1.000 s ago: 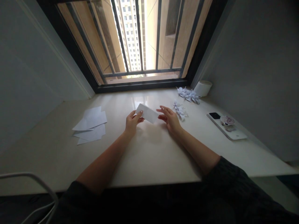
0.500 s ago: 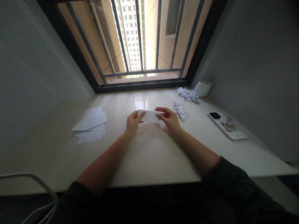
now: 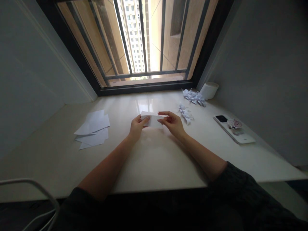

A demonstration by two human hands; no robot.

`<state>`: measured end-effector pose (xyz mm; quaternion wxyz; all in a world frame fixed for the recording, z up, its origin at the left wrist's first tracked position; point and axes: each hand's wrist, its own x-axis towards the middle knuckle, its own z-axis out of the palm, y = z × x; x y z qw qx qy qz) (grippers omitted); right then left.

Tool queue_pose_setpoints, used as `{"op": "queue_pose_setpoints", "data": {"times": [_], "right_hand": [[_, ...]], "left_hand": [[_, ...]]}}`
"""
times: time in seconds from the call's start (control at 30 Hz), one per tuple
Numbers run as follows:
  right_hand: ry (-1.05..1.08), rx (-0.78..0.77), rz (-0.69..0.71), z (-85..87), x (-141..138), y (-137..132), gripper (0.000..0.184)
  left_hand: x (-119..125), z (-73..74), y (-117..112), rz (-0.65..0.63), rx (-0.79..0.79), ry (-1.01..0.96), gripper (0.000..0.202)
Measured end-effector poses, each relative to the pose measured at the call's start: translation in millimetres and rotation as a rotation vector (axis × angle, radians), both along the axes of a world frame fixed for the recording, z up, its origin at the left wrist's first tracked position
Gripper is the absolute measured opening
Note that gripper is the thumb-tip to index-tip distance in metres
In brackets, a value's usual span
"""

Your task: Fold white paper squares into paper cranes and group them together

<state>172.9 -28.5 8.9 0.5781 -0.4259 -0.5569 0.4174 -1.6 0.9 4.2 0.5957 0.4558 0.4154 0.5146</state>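
Observation:
A small piece of white paper (image 3: 154, 121) with a crease across it is held between my two hands, above the pale windowsill. My left hand (image 3: 138, 126) pinches its left end, thumb on the near face and fingers behind. At the right end, my right hand (image 3: 173, 123) grips the paper between thumb and fingers, the index finger reaching along the top edge. Some of the fingertips are hidden behind the sheet. Just right of my right hand lies a small group of folded white paper pieces (image 3: 185, 114).
Loose white paper sheets (image 3: 93, 125) overlap at the left. A larger pile of folded paper pieces (image 3: 194, 97) sits by a white cup-like container (image 3: 209, 90) at the back right. A phone (image 3: 233, 130) with a round grip lies at right. White cables (image 3: 31, 182) hang at lower left.
The paper's upper part has opened back from its crease, so more of it shows above my thumbs. My right hand has shifted slightly left; my left hand stays nearly in place.

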Motion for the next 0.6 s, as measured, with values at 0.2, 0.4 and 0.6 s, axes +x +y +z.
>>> {"op": "queue_pose_setpoints", "data": {"times": [0.2, 0.4, 0.6], "right_hand": [[-0.046, 0.051, -0.010, 1.9, -0.2, -3.1, 0.038], [-0.063, 0.067, -0.016, 3.1, -2.2, -4.3, 0.040], [-0.046, 0.070, -0.012, 4.1, -3.0, -5.4, 0.039]], "left_hand": [[-0.1, 5.7, -0.3, -0.024, -0.033, -0.032, 0.040], [0.7, 7.3, -0.4, -0.022, -0.058, -0.059, 0.042], [0.9, 4.7, -0.8, -0.020, -0.059, -0.072, 0.043]]}}
